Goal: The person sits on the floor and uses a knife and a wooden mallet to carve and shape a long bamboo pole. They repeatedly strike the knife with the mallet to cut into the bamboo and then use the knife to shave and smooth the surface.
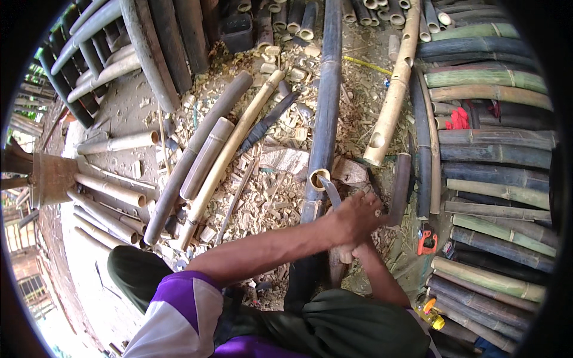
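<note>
A dark bamboo pole (327,89) runs lengthwise in front of me and has a round hole with a pale cut rim near its lower part. The metal blade (330,190) of a long-handled knife goes into this hole at a slant. My left hand (358,216) is closed over the knife where blade and handle meet, with the arm crossing in from the left. Below it, my right hand (359,247) is closed around the wooden handle and partly hidden by the left. The blade's tip is out of sight inside the bamboo.
Wood chips (262,203) cover the ground. A pale bamboo pole with cut holes (397,101) lies to the right, near an orange-handled tool (427,240). Stacked bamboo (489,152) fills the right side. Several loose poles (200,155) lie left, beside a sheathed blade (265,125).
</note>
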`<act>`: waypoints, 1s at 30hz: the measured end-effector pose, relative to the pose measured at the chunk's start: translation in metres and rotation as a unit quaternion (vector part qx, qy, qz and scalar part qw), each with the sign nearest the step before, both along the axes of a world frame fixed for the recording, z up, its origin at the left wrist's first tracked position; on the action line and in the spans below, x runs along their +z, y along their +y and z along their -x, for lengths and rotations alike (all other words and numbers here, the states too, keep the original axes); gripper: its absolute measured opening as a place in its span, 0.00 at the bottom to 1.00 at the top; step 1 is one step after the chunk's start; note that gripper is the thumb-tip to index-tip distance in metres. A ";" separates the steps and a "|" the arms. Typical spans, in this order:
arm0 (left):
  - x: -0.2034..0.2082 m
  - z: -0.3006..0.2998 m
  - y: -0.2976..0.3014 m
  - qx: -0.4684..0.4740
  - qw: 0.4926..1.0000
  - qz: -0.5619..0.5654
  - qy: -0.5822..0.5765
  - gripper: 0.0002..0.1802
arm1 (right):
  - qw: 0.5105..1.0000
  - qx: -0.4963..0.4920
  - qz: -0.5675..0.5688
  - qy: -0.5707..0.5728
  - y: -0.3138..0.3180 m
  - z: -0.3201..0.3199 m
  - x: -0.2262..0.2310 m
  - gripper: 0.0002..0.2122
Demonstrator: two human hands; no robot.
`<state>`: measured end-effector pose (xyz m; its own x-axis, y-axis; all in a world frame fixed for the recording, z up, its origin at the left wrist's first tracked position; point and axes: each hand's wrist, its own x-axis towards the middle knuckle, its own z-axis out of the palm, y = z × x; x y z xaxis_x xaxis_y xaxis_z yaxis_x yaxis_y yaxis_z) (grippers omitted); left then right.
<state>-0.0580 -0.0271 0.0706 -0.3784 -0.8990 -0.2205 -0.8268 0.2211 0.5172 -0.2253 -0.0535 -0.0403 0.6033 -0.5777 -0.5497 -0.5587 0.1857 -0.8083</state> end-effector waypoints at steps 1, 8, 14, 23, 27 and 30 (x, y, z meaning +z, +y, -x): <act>-0.004 -0.008 -0.012 -0.022 0.998 -0.051 -0.008 0.60 | 0.999 0.014 0.021 0.030 -0.004 0.002 -0.003 0.18; -0.026 -0.036 -0.035 0.058 0.982 -0.105 0.149 0.48 | 0.943 0.187 0.194 0.195 -0.075 -0.029 0.024 0.19; -0.032 -0.057 -0.023 0.326 0.886 0.084 0.319 0.52 | 0.804 0.445 0.334 0.209 -0.132 -0.127 0.100 0.18; -0.053 -0.036 -0.015 0.576 0.663 0.265 0.398 0.59 | 0.557 0.668 0.485 0.093 -0.134 -0.209 0.088 0.09; -0.037 -0.006 -0.014 0.524 0.745 0.207 0.358 0.61 | 0.616 0.660 0.422 0.085 -0.147 -0.156 0.099 0.15; -0.034 -0.004 -0.006 0.471 0.793 0.147 0.357 0.62 | 0.720 0.590 0.354 0.096 -0.135 -0.130 0.101 0.16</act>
<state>-0.0537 -0.0327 0.0367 0.5580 -0.8296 0.0190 -0.2167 -0.1236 0.9684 -0.0950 -0.1884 0.0611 0.8561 0.0976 -0.5076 -0.1040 -0.9295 -0.3540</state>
